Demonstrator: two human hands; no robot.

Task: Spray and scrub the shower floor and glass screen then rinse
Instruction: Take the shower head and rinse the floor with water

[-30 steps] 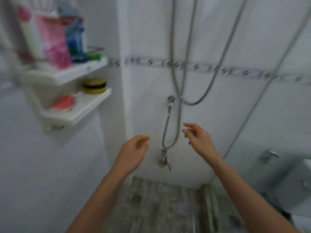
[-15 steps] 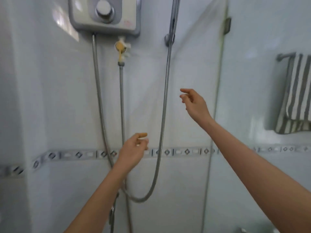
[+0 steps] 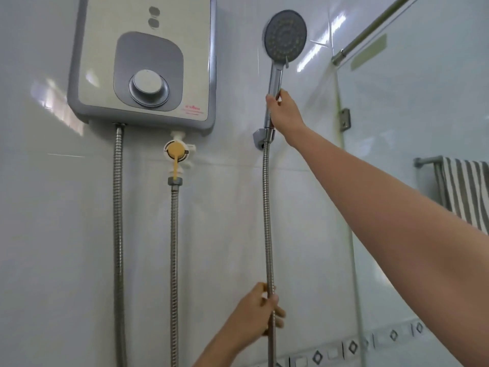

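The shower head (image 3: 285,35) stands upright in its wall bracket (image 3: 260,139), handle running straight down; the right hand (image 3: 287,115) has closed its grip on the handle, the left hand (image 3: 258,317) clasps the hose (image 3: 267,221) directly below

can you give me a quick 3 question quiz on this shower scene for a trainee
1. True or false: the shower head has been lifted clear of its wall bracket.
2. What does the left hand grip? A) yellow valve lever B) shower hose C) striped towel
3. Fill in: the right hand grips the shower head's ____.

Key
1. False; its handle base sits at the bracket.
2. B, the shower hose.
3. Handle.
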